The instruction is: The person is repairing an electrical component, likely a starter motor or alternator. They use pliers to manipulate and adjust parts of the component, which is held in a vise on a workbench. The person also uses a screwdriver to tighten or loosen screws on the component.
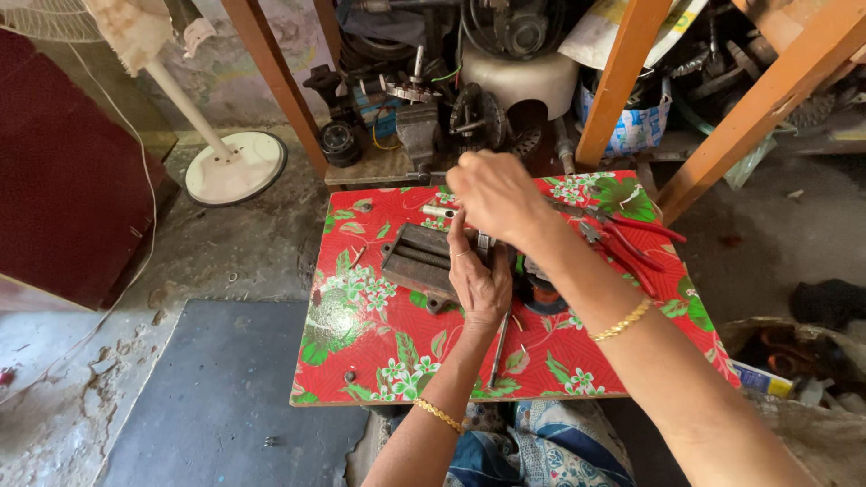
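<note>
Dark ribbed metal housing [417, 261] lies beside the left hand [478, 280], fingers together; right hand [494, 194] curled, grip unclear.

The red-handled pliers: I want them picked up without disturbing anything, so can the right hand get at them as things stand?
Probably yes. The red-handled pliers lie uncovered on the table beside the right forearm; the right hand seems occupied over the part and must pull back.

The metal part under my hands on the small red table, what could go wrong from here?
The dark metal housing sits near the left hand, so a slip could pinch fingers. The red-handled pliers lie close by the right forearm and could be knocked off. Small loose pieces like the screw near the table edge might roll onto the floor.
</note>
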